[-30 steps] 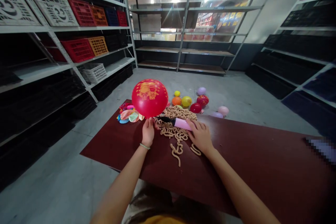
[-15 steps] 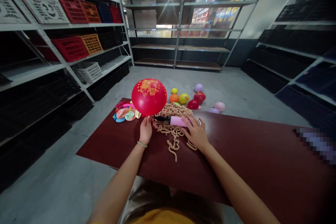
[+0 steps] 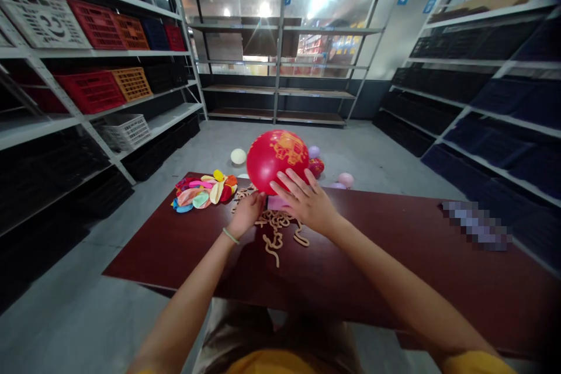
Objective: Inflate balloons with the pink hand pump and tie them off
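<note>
A large red inflated balloon [image 3: 276, 160] with a gold print is in the middle, over the far edge of the table. My left hand [image 3: 249, 213] is closed, pinching the balloon's neck at its underside. My right hand [image 3: 309, 201] is open, its fingers spread against the balloon's lower right side. Behind that hand lies a pink cylinder [image 3: 277, 203], the body of a pump with a black nozzle, now mostly hidden. Around and under it are beige rope-like strands [image 3: 276, 222] in a loose heap. Left of my hands is a pile of flat coloured balloons [image 3: 204, 191].
The dark red table [image 3: 372, 239] carries a blurred-out item [image 3: 475, 225] at its right. Inflated balloons lie on the floor beyond, among them a cream one [image 3: 238, 156] and a pink one [image 3: 346, 180]. Shelves with crates [image 3: 90, 92] stand along the left.
My right hand has let go of the pump and moved onto the balloon. The balloon has shifted right in my left hand, off the pump's nozzle. The view has turned slightly right.
</note>
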A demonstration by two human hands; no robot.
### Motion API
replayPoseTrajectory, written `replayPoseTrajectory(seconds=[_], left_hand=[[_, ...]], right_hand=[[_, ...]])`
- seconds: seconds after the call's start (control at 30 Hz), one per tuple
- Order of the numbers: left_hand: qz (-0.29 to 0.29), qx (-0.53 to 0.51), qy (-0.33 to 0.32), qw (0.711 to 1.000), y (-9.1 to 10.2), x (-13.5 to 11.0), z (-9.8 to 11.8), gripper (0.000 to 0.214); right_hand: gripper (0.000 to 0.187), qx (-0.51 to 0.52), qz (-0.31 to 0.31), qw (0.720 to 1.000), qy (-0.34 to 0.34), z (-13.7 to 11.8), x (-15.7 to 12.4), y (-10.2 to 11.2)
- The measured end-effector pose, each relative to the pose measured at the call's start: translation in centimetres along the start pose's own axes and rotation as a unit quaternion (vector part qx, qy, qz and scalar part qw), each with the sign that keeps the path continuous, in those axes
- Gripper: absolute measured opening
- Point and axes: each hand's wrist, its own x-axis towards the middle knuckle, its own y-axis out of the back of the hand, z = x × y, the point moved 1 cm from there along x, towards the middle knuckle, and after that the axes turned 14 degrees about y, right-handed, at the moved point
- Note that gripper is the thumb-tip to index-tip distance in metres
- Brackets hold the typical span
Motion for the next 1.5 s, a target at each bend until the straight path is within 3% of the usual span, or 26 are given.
replayPoseTrajectory(seconds=[0.17, 0.3, 0.5, 0.67, 0.93, 1.27, 1.5], left_hand=[[-0.103, 0.067, -0.085, 0.989, -3.6, -0.6, 2.6, 0.029], [-0.169, 0.094, -0.070, 0.979, -5.2, -1.5, 3.2, 0.029], [-0.240, 0.023, 0.022, 0.970, -4.3, -2.8, 4.7, 0.031], [-0.278, -0.038, 0.079, 0.957, -3.2, -3.2, 4.8, 0.032], [-0.289, -0.079, 0.156, 0.941, -2.8, -3.3, 4.1, 0.034], [-0.259, -0.068, 0.204, 0.942, -2.4, -4.1, 4.8, 0.038], [-0.235, -0.116, 0.239, 0.935, -2.0, -4.0, 4.7, 0.036]], right_hand=[[0.078, 0.006, -0.058, 0.997, 0.047, 1.5, 1.9, 3.3], [0.078, -0.014, -0.122, 0.989, 0.081, 1.8, 1.3, 3.4], [0.039, 0.027, -0.120, 0.992, 0.030, 1.6, -0.6, 4.3], [0.032, 0.006, -0.126, 0.992, 0.012, 0.5, -0.8, 5.5], [0.029, 0.002, -0.106, 0.994, -0.001, -0.4, -0.5, 5.2], [0.022, -0.087, -0.141, 0.983, 0.083, -0.3, -0.2, 4.8], [0.021, -0.104, -0.144, 0.980, 0.095, -0.1, -0.4, 4.9]])
